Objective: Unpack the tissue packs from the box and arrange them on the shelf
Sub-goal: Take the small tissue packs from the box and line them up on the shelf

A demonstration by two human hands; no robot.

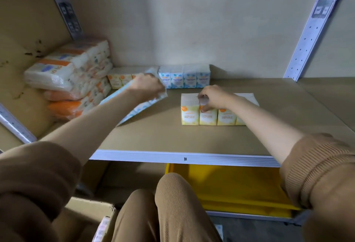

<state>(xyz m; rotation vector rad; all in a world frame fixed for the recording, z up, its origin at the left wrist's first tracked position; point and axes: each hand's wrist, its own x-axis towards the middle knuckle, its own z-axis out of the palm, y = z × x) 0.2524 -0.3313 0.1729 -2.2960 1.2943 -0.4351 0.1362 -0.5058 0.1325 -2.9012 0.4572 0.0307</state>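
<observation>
Beige shelf [153, 138] w/ white front edge carries the goods; yellow bin [230, 184] on the level below, box [90, 209] at btm left. Big orange-white packs [67, 80] are stacked far left. Blue row [184, 78] & yellow row [119, 80] stand along the back wall. Left hand [148, 86] has its fingers curled round a tilted blue pack [138, 109]. Right hand [213, 97] fingers pinch the top of a yellow pack [209, 117] standing mid-shelf.

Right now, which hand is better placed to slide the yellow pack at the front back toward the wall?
The right hand, probably. It already pinches the top of the yellow pack, while the left hand is busy gripping a tilted blue pack.
</observation>
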